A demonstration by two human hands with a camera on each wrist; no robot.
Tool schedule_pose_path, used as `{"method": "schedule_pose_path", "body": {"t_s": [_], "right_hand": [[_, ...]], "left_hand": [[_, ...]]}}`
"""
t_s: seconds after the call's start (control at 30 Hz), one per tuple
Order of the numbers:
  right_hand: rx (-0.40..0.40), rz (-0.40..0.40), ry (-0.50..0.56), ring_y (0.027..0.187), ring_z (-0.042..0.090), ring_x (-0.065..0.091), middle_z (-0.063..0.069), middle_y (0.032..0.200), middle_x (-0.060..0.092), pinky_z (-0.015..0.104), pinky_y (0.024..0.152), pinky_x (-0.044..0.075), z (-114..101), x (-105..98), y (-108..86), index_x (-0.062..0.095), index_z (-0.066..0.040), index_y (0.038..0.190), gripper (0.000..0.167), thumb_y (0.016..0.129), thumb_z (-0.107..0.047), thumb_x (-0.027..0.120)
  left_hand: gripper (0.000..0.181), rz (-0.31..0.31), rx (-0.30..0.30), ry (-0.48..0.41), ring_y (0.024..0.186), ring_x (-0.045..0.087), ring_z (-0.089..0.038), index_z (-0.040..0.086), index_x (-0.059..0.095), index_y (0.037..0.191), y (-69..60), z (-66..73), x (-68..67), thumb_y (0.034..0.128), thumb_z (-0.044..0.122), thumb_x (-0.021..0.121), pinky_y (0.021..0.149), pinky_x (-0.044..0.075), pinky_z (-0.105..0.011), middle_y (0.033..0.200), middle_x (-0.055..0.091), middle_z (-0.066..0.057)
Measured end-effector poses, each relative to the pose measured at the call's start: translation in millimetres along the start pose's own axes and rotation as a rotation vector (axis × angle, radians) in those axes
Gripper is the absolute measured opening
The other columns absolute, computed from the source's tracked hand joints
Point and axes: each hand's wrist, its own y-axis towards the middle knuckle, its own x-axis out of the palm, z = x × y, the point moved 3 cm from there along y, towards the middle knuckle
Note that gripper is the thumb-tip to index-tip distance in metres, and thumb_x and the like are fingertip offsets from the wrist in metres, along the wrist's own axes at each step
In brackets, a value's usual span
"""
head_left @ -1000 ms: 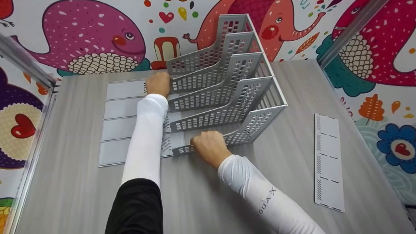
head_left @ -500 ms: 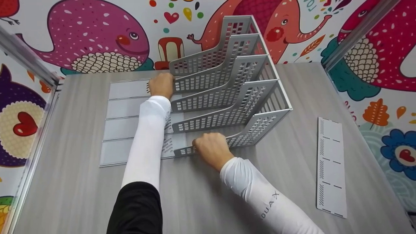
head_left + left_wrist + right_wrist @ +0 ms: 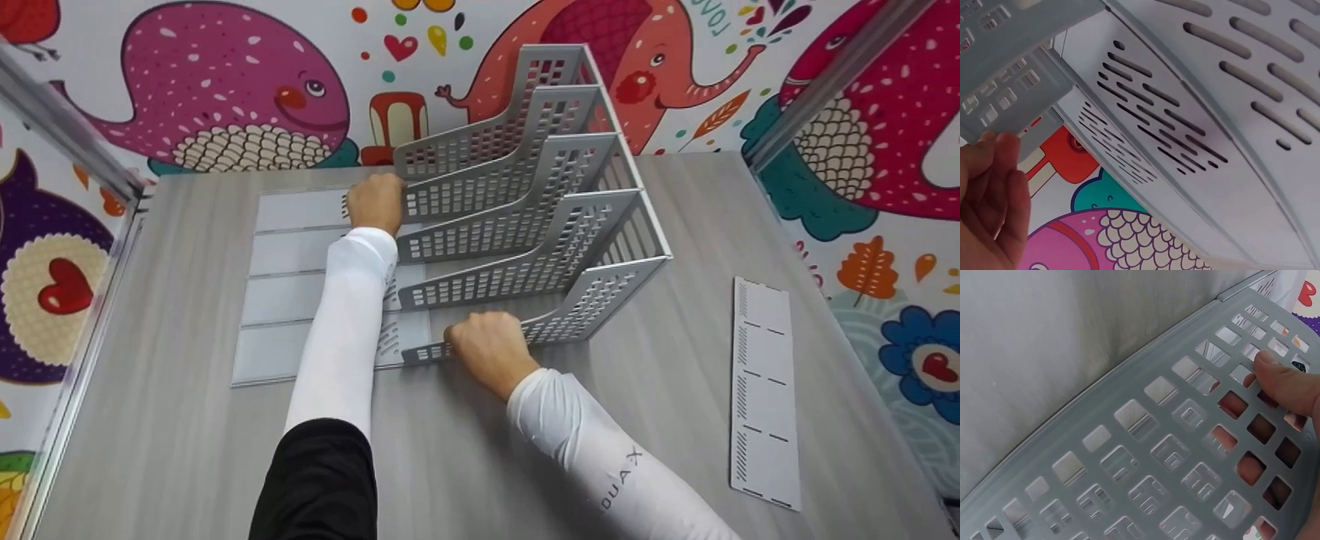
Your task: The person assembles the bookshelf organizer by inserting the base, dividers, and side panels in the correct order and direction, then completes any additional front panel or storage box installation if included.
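- Pos.: gray file rack stands near the far edge of the tabletop, approx. mid-width; tall ends face the R edge, low ends the L edge.
- Base: slotted white pnl. lies under the low ends & runs out twd. the tabletop's L edge.
- L hand: fingers curled, gripping the low end of a wall on the rack's far side; we can't tell exactly which wall.
- R hand: grips the low end of the near wall, thumb on the outer face, fingers visible thru the perforations.
- Step (our judgement): we're seating the wall bottoms on the pnl. We should hold both walls upright & apply equal force, L & R together.
- Grip low, close to the joint; perforated walls will prob. flex if we push higher up.
- Chk. ea. bottom edge lines up w/ its groove before adding force; skewed entry could unseat the opposite wall.
- Loose pnl.: lies btw. rack & the tabletop's R edge, apart from both hands. We'd leave it there until all walls sit firm.
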Motion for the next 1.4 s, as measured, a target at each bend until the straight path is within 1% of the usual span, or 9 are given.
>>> {"method": "schedule_pose_path", "body": {"t_s": [0.2,0.37,0.47,0.57,0.73,1.0,1.13,1.3,1.4], "right_hand": [[-0.03,-0.024,0.006,0.044,0.014,0.051,-0.001,0.051,0.061,0.032,0.04,0.045,-5.3,0.9,0.2,0.071,-0.02,0.069,0.018,0.069,-0.004,0.064],[-0.017,-0.017,0.016,0.044,0.015,0.051,-0.001,0.052,0.061,0.032,0.041,0.045,0.2,-0.1,1.1,0.072,-0.021,0.07,0.018,0.069,-0.005,0.065],[0.01,-0.023,0.007,0.044,0.015,0.052,0.0,0.052,0.061,0.033,0.041,0.046,6.9,0.4,1.3,0.072,-0.021,0.07,0.017,0.07,-0.005,0.066],[0.01,-0.025,-0.009,0.043,0.014,0.049,-0.001,0.05,0.059,0.032,0.039,0.044,9.2,-0.2,1.0,0.071,-0.021,0.069,0.017,0.069,-0.005,0.065],[0.001,0.026,-0.039,0.04,0.012,0.046,-0.004,0.047,0.056,0.031,0.036,0.041,4.3,-1.2,1.7,0.068,-0.021,0.063,0.019,0.066,-0.003,0.062],[-0.011,-0.006,-0.074,0.039,0.009,0.037,-0.007,0.046,0.051,0.026,0.034,0.034,-4.4,-0.1,1.3,0.069,-0.023,0.065,0.019,0.067,-0.005,0.062],[0.006,-0.014,-0.07,0.04,0.008,0.033,-0.008,0.045,0.049,0.024,0.034,0.032,-4.4,0.0,1.5,0.069,-0.024,0.065,0.02,0.067,-0.005,0.063],[0.008,0.022,-0.052,0.039,0.008,0.032,-0.008,0.044,0.048,0.025,0.033,0.033,-4.4,0.2,2.4,0.068,-0.025,0.063,0.02,0.067,-0.006,0.063],[0.015,0.013,-0.059,0.039,0.008,0.032,-0.008,0.044,0.048,0.025,0.033,0.033,-1.3,1.0,2.5,0.068,-0.025,0.063,0.02,0.066,-0.006,0.063]], "left_hand": [[0.027,-0.013,-0.024,0.012,0.091,0.069,-0.031,0.015,0.072,0.111,-4.9,-9.9,3.5,0.0933,0.006,0.053,0.076,0.055,-0.046,0.105,0.073,-0.011],[0.029,-0.048,-0.003,-0.005,0.097,0.068,-0.031,0.015,0.071,0.113,-0.1,-6.0,1.4,0.0937,0.006,0.052,0.081,0.055,-0.048,0.11,0.072,-0.011],[0.029,-0.125,0.038,-0.073,0.105,0.065,-0.031,0.014,0.069,0.117,8.6,0.9,-0.1,0.0924,0.009,0.054,0.087,0.052,-0.049,0.117,0.069,-0.01],[0.033,-0.179,0.025,-0.174,0.11,0.062,-0.031,0.013,0.067,0.12,17.7,2.6,-4.4,0.0886,0.012,0.055,0.091,0.049,-0.049,0.121,0.068,-0.009],[0.036,-0.122,-0.026,-0.272,0.113,0.061,-0.032,0.012,0.062,0.126,34.6,-4.9,-13.2,0.0932,0.014,0.048,0.09,0.049,-0.051,0.125,0.065,-0.011],[0.05,-0.165,-0.072,-0.258,0.126,0.052,-0.034,0.009,0.042,0.142,60.7,-10.7,-10.9,0.0954,0.02,0.055,0.101,0.044,-0.051,0.139,0.053,-0.015],[0.048,-0.208,-0.064,-0.222,0.127,0.051,-0.036,0.01,0.044,0.142,69.8,-9.9,-2.4,0.0954,0.016,0.054,0.101,0.044,-0.052,0.142,0.051,-0.015],[0.039,-0.155,-0.125,-0.153,0.118,0.058,-0.034,0.015,0.055,0.134,76.8,-12.2,4.0,0.0952,0.011,0.051,0.095,0.048,-0.05,0.134,0.059,-0.012],[0.035,-0.111,-0.113,-0.097,0.111,0.062,-0.033,0.016,0.061,0.128,80.7,-5.6,1.9,0.0948,0.008,0.051,0.09,0.051,-0.049,0.126,0.064,-0.013]]}}
